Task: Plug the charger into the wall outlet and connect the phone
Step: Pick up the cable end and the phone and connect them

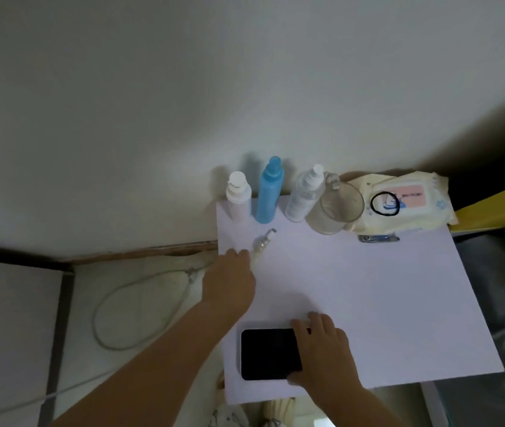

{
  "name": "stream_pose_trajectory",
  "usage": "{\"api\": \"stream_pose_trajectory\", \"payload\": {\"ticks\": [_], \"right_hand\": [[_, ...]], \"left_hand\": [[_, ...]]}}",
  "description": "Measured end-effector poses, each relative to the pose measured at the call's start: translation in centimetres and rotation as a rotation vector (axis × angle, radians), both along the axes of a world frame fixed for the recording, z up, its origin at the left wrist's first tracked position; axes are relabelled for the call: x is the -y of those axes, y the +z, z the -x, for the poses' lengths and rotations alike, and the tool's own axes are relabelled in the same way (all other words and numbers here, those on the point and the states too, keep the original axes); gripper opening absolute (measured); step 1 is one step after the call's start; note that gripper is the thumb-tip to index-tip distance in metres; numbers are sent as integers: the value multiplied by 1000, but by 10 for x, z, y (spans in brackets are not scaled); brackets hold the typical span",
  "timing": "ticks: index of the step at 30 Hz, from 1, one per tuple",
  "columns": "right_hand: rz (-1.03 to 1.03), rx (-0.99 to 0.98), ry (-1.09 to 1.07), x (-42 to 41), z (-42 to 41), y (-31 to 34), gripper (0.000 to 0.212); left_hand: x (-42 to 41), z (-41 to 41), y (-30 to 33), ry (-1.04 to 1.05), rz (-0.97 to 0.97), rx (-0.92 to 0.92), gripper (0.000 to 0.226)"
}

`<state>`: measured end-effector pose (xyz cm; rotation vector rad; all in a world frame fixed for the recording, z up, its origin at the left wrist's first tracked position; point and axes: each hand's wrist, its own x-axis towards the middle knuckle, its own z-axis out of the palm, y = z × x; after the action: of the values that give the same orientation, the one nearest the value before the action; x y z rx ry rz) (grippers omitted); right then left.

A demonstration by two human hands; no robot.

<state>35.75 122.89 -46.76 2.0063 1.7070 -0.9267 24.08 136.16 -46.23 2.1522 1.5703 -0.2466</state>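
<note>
A black phone (268, 354) lies face up near the front left corner of the white table top (368, 303). My right hand (322, 352) is closed over the phone's right end. My left hand (229, 282) rests at the table's left edge, fingers on the end of the white charging cable (259, 249), whose metal connector tip (271, 232) lies on the table beyond the fingertips. The cable (112, 303) loops down across the floor on the left. No wall outlet and no charger plug are visible.
Along the back edge by the wall stand a white bottle (239, 195), a blue bottle (269, 191), a clear spray bottle (305, 194) and a glass cup (337, 208). A wipes pack (408, 200) with a black hair tie lies at the back right.
</note>
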Motion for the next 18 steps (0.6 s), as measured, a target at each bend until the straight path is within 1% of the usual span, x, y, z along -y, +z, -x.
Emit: {"api": "stream_pose_trajectory", "payload": {"ticks": [3, 8, 11, 13, 16, 18], "right_hand": [[-18, 51, 78, 3, -1, -14, 76], [-36, 48, 99, 1, -4, -24, 72], [12, 13, 81, -5, -7, -23, 75], [37, -44, 19, -7, -11, -19, 65], [56, -169, -142, -5, -18, -11, 38], [81, -256, -248, -2, -23, -9, 28]], "left_hand": [[-7, -13, -18, -24, -65, -28, 24], [-17, -34, -43, -21, -114, -46, 37], [-18, -41, -48, -27, -108, -31, 33], [-18, -40, -49, -33, -86, -10, 30], [-16, -35, -42, 9, -16, 66, 27], [-14, -28, -33, 59, 25, 123, 23]]}}
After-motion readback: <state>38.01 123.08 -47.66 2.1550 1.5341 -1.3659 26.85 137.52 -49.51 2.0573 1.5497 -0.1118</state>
